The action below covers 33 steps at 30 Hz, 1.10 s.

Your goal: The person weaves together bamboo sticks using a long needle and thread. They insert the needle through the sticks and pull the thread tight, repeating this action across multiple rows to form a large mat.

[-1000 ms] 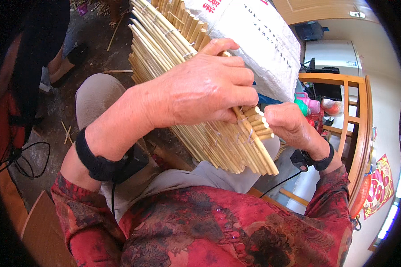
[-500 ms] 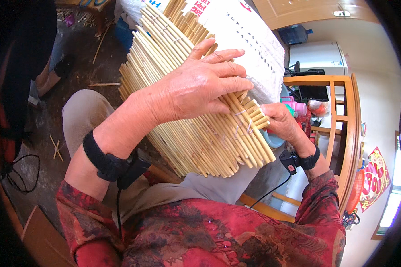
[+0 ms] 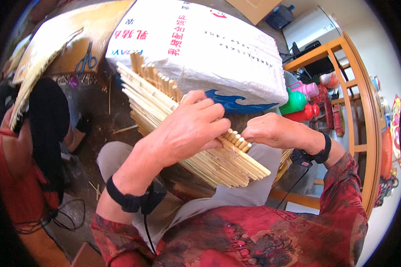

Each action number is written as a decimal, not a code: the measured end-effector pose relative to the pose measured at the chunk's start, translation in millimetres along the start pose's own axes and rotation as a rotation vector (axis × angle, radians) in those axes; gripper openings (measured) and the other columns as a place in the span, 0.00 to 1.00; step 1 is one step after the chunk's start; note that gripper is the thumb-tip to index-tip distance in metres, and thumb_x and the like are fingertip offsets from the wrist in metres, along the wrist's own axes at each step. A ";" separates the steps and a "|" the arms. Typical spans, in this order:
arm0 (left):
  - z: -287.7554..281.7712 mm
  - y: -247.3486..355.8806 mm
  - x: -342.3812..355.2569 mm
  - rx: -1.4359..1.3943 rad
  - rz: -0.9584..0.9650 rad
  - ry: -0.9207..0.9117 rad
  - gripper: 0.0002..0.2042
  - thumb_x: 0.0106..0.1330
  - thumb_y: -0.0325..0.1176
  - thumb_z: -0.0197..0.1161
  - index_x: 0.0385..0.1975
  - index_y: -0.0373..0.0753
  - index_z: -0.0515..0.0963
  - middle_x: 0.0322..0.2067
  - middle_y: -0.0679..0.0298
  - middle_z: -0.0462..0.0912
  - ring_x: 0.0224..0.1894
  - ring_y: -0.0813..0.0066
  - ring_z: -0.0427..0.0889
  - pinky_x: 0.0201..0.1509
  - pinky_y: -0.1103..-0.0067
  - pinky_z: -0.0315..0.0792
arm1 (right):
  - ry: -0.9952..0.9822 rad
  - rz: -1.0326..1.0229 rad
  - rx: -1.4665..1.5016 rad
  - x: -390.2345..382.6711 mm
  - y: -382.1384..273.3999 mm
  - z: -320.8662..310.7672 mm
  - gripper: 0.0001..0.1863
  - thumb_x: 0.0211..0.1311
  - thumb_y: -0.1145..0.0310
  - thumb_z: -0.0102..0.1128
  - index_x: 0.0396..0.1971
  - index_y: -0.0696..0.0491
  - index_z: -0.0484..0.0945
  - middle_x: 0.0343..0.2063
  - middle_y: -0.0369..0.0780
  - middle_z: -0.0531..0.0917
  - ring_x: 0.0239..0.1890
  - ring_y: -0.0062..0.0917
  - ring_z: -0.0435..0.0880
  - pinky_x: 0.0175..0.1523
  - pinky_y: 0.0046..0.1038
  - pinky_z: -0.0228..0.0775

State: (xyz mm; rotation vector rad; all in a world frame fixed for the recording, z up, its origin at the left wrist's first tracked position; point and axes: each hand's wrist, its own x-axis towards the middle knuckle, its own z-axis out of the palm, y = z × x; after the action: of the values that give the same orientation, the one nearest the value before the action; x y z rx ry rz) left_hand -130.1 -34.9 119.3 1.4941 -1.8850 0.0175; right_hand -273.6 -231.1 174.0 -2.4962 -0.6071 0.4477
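Observation:
A mat of pale reed stalks [image 3: 209, 162], tied side by side with thin thread, lies tilted across my knees. My left hand [image 3: 187, 127] rests on its upper face near the right end, fingers bent and closed on the stalks. Just beyond the cut stalk ends, my right hand [image 3: 274, 130] is closed, thumb and fingers pinched together. What its fingertips hold, if anything, is hidden. Behind the near layer, a second row of stalk ends shows along the mat's far edge. Both wrists wear black straps with small boxes and cables.
A big white printed sack [image 3: 236, 53] stands ahead. Scissors [image 3: 87, 60] lie on a wooden table [image 3: 71, 26] at far left. A co-worker's arm [image 3: 15, 151] holds a similar reed piece [image 3: 40, 73]. A wooden frame [image 3: 354, 93] and thermos flasks [image 3: 294, 102] are at right.
The view has shifted, showing more of the table and co-worker. The mat is tilted more edge-on. My left hand's fingers, spread before, are now curled; my right hand has closed at the stalk ends.

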 end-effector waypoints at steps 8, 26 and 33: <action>11.0 13.7 -10.2 0.078 -0.025 -0.011 0.20 0.33 0.34 0.71 0.30 0.41 0.74 0.30 0.66 0.74 0.34 0.67 0.73 0.46 0.69 0.63 | -0.003 -0.030 0.021 3.5 -7.1 21.9 0.05 0.58 0.72 0.49 0.33 0.56 0.70 0.26 0.43 0.75 0.31 0.37 0.77 0.35 0.33 0.70; 3.7 43.7 7.4 0.305 0.024 -0.058 0.08 0.47 0.30 0.60 0.22 0.40 0.67 0.22 0.65 0.67 0.27 0.70 0.70 0.31 0.76 0.65 | 0.589 0.074 -0.476 -47.6 -52.0 2.4 0.15 0.53 0.70 0.58 0.42 0.55 0.74 0.33 0.47 0.79 0.37 0.40 0.79 0.41 0.36 0.71; 23.7 44.6 36.6 0.405 -0.241 0.156 0.14 0.46 0.35 0.69 0.25 0.39 0.68 0.24 0.61 0.71 0.27 0.61 0.75 0.30 0.71 0.70 | 0.883 0.305 0.135 -52.3 -46.5 53.1 0.08 0.60 0.69 0.55 0.26 0.59 0.74 0.21 0.42 0.74 0.22 0.30 0.75 0.28 0.27 0.66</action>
State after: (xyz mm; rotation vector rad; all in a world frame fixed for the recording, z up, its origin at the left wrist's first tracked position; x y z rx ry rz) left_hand -182.9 -61.2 139.4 1.9222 -1.6291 0.4130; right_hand -355.6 -200.1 167.1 -2.3356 0.1505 -0.4925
